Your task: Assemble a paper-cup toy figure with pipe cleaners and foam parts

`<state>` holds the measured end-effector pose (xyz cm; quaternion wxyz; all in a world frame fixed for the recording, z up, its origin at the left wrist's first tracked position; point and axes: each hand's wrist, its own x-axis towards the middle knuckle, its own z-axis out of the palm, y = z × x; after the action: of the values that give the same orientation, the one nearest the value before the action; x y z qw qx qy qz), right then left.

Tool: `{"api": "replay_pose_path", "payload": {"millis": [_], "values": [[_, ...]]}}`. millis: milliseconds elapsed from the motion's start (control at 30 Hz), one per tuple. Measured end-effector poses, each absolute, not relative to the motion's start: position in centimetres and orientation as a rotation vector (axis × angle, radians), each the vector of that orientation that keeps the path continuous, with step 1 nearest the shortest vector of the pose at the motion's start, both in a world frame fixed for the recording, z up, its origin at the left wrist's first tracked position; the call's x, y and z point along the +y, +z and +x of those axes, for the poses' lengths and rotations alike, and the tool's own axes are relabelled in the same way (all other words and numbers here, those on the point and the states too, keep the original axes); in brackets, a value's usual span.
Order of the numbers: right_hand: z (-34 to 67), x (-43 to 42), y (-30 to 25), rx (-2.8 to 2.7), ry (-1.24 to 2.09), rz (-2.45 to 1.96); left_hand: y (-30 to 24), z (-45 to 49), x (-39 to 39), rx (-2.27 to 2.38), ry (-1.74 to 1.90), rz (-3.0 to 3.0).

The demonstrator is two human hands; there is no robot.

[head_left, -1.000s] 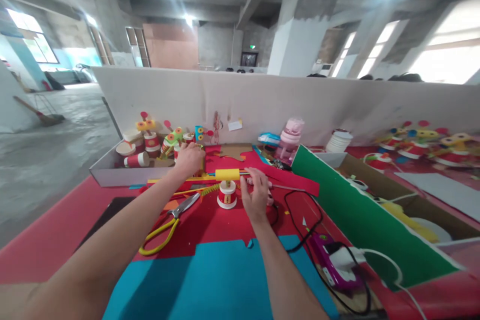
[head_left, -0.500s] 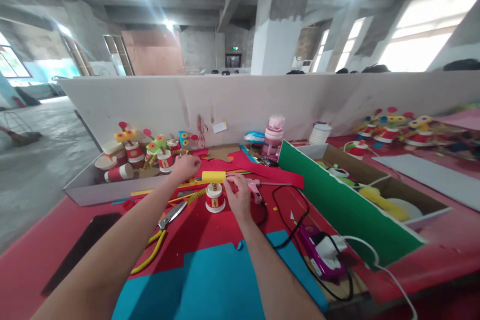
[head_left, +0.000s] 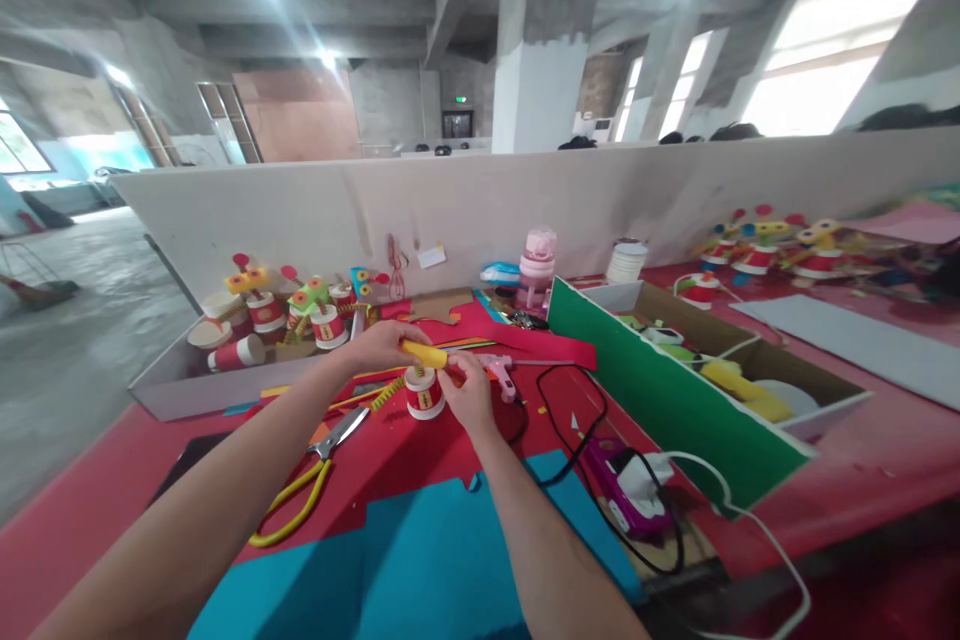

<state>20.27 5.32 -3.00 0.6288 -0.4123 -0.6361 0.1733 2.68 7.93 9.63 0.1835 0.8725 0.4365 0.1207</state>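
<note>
Rising behind the red tabletop and yellow roll: a white partition

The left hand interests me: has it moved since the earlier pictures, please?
Yes: judged against the white box, the left hand has moved rightward, to the yellow roll.

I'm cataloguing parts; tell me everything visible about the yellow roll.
The yellow roll looks like paper or card, short and tubular. It lies sideways, its right end dipping slightly, above the red-and-white cup. The left hand holds one end, the right hand the other; contact underneath is unclear.
</note>
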Motion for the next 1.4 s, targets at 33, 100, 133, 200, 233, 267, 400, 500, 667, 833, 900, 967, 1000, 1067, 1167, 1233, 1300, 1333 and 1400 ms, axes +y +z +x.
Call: {"api": "replay_pose_path", "payload": {"millis": [33,100,133,200,233,267,400,500,667,833,900,967,1000,1067,1167,1233,1300,1333,1400], "values": [[20.3,5.4,-3.0,-1.458,0.404,-0.944,9.5,2.8,7.9,1.246,0.338,2.477],[20.2,5.4,-3.1,-1.457,0.414,-0.951,9.3,2.9,7.9,1.262,0.337,2.493],[20.2,5.5,-3.2,-1.459,0.421,-0.958,9.2,3.0,7.9,1.266,0.339,2.501],[20.2,5.7,-3.4,-1.466,0.44,-0.977,8.9,3.1,8.0,1.28,0.351,2.517],[20.2,5.8,-3.5,-1.472,0.451,-0.986,8.8,3.1,8.1,1.287,0.357,2.525],[20.2,5.8,-3.6,-1.478,0.459,-0.993,8.6,3.2,8.1,1.291,0.365,2.529],[20.2,6.0,-3.7,-1.477,0.455,-1.01,8.2,3.2,8.3,1.274,0.413,2.511],[20.3,5.9,-3.5,-1.46,0.445,-1.005,8.5,2.7,8.1,1.316,0.555,2.456],[20.3,5.7,-3.1,-1.446,0.427,-0.964,9.2,0.4,6.7,1.384,0.755,2.309],[20.6,5.6,-2.9,-1.425,0.428,-0.937,8.7,-2.8,4.6,1.47,0.81,2.269],[20.6,5.6,-2.8,-1.42,0.441,-0.924,8.3,-4.1,3.7,1.497,0.855,2.234],[20.7,5.6,-2.8,-1.408,0.447,-0.918,7.9,-5.6,2.9,1.545,0.897,2.193],[20.7,5.5,-2.8,-1.398,0.446,-0.919,7.7,-6.4,2.5,1.573,0.918,2.169],[20.8,5.5,-2.8,-1.363,0.438,-0.933,7.5,-8.1,1.7,1.628,0.968,2.116],[21.0,5.5,-2.8,-1.276,0.425,-0.974,7.3,-10.4,0.7,1.697,1.08,2.03],[21.1,5.4,-2.6,-1.273,0.427,-0.98,7.2,-11.0,-0.1,1.753,1.156,1.95],[21.1,5.3,-2.5,-1.333,0.43,-0.945,7.0,-10.5,-0.7,1.799,1.185,1.902],[21.0,5.3,-2.5,-1.371,0.43,-0.919,6.9,-9.8,-0.9,1.81,1.178,1.911],[20.8,5.3,-2.6,-1.424,0.439,-0.876,6.5,-7.8,-1.4,1.804,1.118,2.006]]}}
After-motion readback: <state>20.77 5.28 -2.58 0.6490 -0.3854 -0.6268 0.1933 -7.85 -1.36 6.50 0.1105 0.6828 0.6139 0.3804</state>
